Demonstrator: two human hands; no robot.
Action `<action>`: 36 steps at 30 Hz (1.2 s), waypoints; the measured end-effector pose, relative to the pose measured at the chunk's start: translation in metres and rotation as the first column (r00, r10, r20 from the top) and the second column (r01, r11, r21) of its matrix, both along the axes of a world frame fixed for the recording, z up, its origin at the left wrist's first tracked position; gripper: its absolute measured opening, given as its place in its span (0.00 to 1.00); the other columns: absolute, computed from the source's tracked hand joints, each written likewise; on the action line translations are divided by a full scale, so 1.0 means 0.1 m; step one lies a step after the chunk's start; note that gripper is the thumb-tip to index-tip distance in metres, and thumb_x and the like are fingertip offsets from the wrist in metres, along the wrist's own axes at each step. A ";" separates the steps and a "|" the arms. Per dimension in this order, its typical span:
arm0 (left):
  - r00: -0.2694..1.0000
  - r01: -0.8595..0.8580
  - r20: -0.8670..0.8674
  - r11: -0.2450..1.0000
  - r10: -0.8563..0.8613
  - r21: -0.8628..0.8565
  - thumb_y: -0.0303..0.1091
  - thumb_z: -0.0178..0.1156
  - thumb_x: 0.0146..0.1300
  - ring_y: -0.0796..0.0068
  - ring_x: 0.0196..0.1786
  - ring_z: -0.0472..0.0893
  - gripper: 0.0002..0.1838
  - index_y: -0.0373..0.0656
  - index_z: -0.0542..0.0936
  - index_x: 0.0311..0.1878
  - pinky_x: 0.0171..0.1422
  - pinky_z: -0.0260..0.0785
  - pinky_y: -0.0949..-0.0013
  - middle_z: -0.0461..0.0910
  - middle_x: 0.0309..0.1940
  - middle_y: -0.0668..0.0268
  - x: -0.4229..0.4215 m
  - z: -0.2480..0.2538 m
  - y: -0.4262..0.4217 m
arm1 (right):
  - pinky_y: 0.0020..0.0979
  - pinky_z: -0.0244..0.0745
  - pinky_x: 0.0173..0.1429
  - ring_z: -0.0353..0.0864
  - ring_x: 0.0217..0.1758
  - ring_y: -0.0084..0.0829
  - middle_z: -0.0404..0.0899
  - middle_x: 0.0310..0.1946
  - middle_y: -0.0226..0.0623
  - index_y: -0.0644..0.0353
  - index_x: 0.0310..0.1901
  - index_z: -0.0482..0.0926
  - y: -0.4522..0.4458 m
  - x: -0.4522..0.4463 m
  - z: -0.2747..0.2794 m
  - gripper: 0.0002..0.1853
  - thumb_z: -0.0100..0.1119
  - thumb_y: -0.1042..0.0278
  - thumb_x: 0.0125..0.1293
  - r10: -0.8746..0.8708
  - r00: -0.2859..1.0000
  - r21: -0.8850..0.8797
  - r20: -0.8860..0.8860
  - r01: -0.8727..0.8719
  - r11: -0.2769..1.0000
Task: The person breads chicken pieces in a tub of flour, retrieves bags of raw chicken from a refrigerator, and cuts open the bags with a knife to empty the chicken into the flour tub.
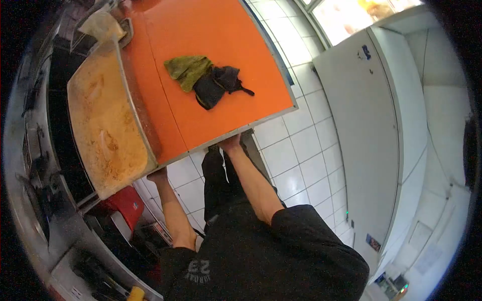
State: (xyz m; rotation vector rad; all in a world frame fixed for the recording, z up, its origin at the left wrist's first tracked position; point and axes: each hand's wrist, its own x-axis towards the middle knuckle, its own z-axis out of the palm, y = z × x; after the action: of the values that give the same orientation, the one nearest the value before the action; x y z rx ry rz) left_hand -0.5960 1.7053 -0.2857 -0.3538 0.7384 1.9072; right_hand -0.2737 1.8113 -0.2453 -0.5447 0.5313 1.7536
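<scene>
My left hand [158, 174] is at the near edge of the orange-topped table, just under the corner of a rectangular tray; its fingers are hidden beneath. Farther right, my right hand [232, 144] reaches under the same table edge, and its fingers are also out of sight. On the orange tabletop [226, 35] lies a crumpled olive-green cloth [188, 70], touching a bundled dark cloth item [210, 90] with a narrow strap-like end. The tray [134, 103] along the table's left side holds a layer of pale orange, crumbly powder [113, 128].
A plastic bag [103, 26] sits beyond the tray. Metal kitchen equipment [35, 145] lines the left, with a red object [126, 206] below the tray. White floor tiles [293, 150] run between the table and a tall whitish cabinet [359, 120] on the right.
</scene>
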 end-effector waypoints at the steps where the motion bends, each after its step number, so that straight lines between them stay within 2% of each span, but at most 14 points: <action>1: 0.999 0.045 -0.003 0.998 -0.044 0.052 0.51 0.50 0.60 0.50 0.63 0.68 0.31 0.40 0.69 0.61 0.67 0.58 0.43 0.68 0.62 0.54 0.06 0.25 0.15 | 0.48 0.51 0.72 0.59 0.69 0.38 0.61 0.67 0.34 0.51 0.67 0.60 0.04 -0.12 -0.02 0.36 0.41 0.37 0.62 -0.022 1.000 0.033 -0.004 0.022 0.999; 4: 0.997 0.068 -0.034 0.997 -0.066 0.044 0.51 0.50 0.59 0.51 0.64 0.68 0.30 0.40 0.71 0.60 0.67 0.59 0.44 0.70 0.61 0.55 -0.06 0.75 0.32 | 0.49 0.55 0.70 0.61 0.68 0.41 0.63 0.66 0.36 0.52 0.66 0.61 0.09 -0.37 0.28 0.35 0.39 0.38 0.63 -0.078 0.997 0.075 0.006 0.078 0.994; 7: 0.998 0.069 -0.012 0.997 -0.068 0.044 0.52 0.52 0.60 0.52 0.65 0.67 0.31 0.40 0.69 0.61 0.68 0.59 0.43 0.68 0.62 0.55 -0.13 0.70 0.24 | 0.50 0.61 0.66 0.64 0.65 0.44 0.65 0.64 0.40 0.55 0.65 0.63 0.08 -0.39 0.51 0.33 0.37 0.42 0.65 -0.130 0.990 0.106 0.061 0.123 0.987; 10: 0.993 0.115 0.021 0.989 -0.117 0.096 0.52 0.54 0.60 0.52 0.65 0.66 0.33 0.40 0.67 0.63 0.67 0.58 0.42 0.67 0.63 0.54 -0.45 0.39 0.23 | 0.51 0.63 0.65 0.65 0.64 0.46 0.65 0.63 0.43 0.57 0.65 0.62 0.23 -0.50 -0.11 0.32 0.35 0.43 0.66 -0.238 0.960 0.136 0.150 0.219 0.966; 14: 0.983 0.185 -0.015 0.969 -0.185 0.164 0.53 0.57 0.59 0.52 0.66 0.65 0.35 0.38 0.66 0.63 0.69 0.56 0.41 0.66 0.64 0.53 -0.42 0.40 0.20 | 0.54 0.65 0.63 0.66 0.63 0.49 0.66 0.62 0.45 0.58 0.65 0.62 0.12 -0.46 0.35 0.34 0.31 0.41 0.67 -0.211 0.969 0.027 0.127 0.209 0.978; 16: 0.987 0.158 -0.019 0.979 -0.157 0.130 0.56 0.57 0.58 0.52 0.67 0.63 0.38 0.39 0.65 0.64 0.70 0.53 0.41 0.64 0.65 0.53 -0.28 0.58 0.16 | 0.56 0.65 0.62 0.66 0.63 0.51 0.65 0.62 0.46 0.58 0.65 0.62 0.10 -0.42 0.29 0.35 0.29 0.40 0.67 -0.177 0.974 -0.014 0.139 0.181 0.983; 19: 0.992 0.061 0.108 0.997 -0.065 0.038 0.58 0.58 0.57 0.52 0.69 0.59 0.40 0.39 0.63 0.65 0.72 0.50 0.42 0.61 0.67 0.53 -0.06 0.80 0.07 | 0.60 0.50 0.68 0.59 0.68 0.50 0.59 0.67 0.45 0.55 0.66 0.62 0.00 -0.24 0.36 0.36 0.31 0.37 0.65 -0.186 0.982 0.031 0.026 0.186 0.982; 20: 0.986 0.021 0.167 1.000 -0.022 0.005 0.59 0.58 0.56 0.53 0.70 0.58 0.41 0.40 0.63 0.66 0.72 0.49 0.42 0.60 0.67 0.53 -0.01 0.89 0.06 | 0.61 0.50 0.68 0.59 0.68 0.50 0.59 0.67 0.45 0.55 0.66 0.62 0.00 -0.21 0.40 0.36 0.31 0.37 0.65 -0.188 0.982 0.034 0.033 0.187 0.982; 23: 0.988 0.141 -0.064 0.989 -0.144 -0.050 0.59 0.55 0.58 0.53 0.70 0.58 0.40 0.39 0.63 0.66 0.71 0.51 0.44 0.59 0.68 0.53 0.00 0.75 0.02 | 0.57 0.54 0.68 0.62 0.66 0.48 0.59 0.67 0.45 0.56 0.66 0.62 -0.01 -0.11 0.22 0.35 0.30 0.38 0.66 -0.235 0.970 -0.006 0.055 0.236 0.972; 27: 0.999 0.043 0.021 0.977 -0.039 -0.210 0.57 0.52 0.61 0.53 0.68 0.61 0.37 0.37 0.65 0.65 0.71 0.52 0.47 0.63 0.65 0.53 0.21 0.98 -0.12 | 0.52 0.57 0.68 0.62 0.67 0.48 0.60 0.67 0.45 0.59 0.66 0.61 -0.23 -0.01 0.36 0.34 0.26 0.42 0.68 -0.248 0.955 -0.033 0.160 0.257 0.966; 29: 0.987 0.129 -0.085 0.987 -0.137 -0.092 0.53 0.50 0.63 0.52 0.67 0.64 0.33 0.36 0.67 0.63 0.72 0.51 0.47 0.65 0.65 0.54 0.39 1.23 -0.16 | 0.48 0.57 0.70 0.61 0.67 0.48 0.60 0.67 0.43 0.59 0.68 0.58 -0.21 0.05 0.08 0.34 0.24 0.42 0.70 -0.209 0.959 0.017 0.194 0.209 0.978; 32: 0.981 0.166 0.086 0.984 -0.171 0.060 0.56 0.53 0.60 0.53 0.71 0.57 0.37 0.39 0.65 0.66 0.75 0.44 0.47 0.59 0.69 0.56 0.37 1.07 -0.21 | 0.46 0.59 0.68 0.62 0.66 0.46 0.62 0.66 0.43 0.59 0.67 0.59 -0.30 0.18 0.49 0.32 0.29 0.45 0.71 -0.240 0.962 -0.072 0.128 0.250 0.965; 35: 0.981 0.196 -0.016 0.980 -0.196 0.038 0.61 0.54 0.58 0.56 0.48 0.75 0.31 0.40 0.74 0.50 0.52 0.68 0.47 0.74 0.49 0.57 0.73 1.60 -0.42 | 0.51 0.53 0.70 0.60 0.68 0.46 0.61 0.66 0.46 0.61 0.66 0.60 -0.44 0.33 0.50 0.36 0.27 0.39 0.69 0.018 0.974 0.020 0.226 -0.023 1.000; 36: 0.976 0.219 0.009 0.974 -0.219 0.050 0.62 0.54 0.58 0.58 0.40 0.76 0.29 0.42 0.76 0.44 0.43 0.70 0.50 0.76 0.41 0.61 0.61 1.40 -0.59 | 0.46 0.65 0.65 0.65 0.63 0.45 0.65 0.62 0.43 0.61 0.64 0.62 -0.53 0.47 0.83 0.30 0.34 0.45 0.71 0.144 0.943 -0.046 0.299 -0.137 0.990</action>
State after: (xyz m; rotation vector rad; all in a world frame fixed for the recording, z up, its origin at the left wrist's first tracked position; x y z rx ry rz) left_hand -0.5347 1.6467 -0.1462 -0.2443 0.6906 1.7095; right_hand -0.2264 1.7585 -0.1621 -0.8702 0.3043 1.7566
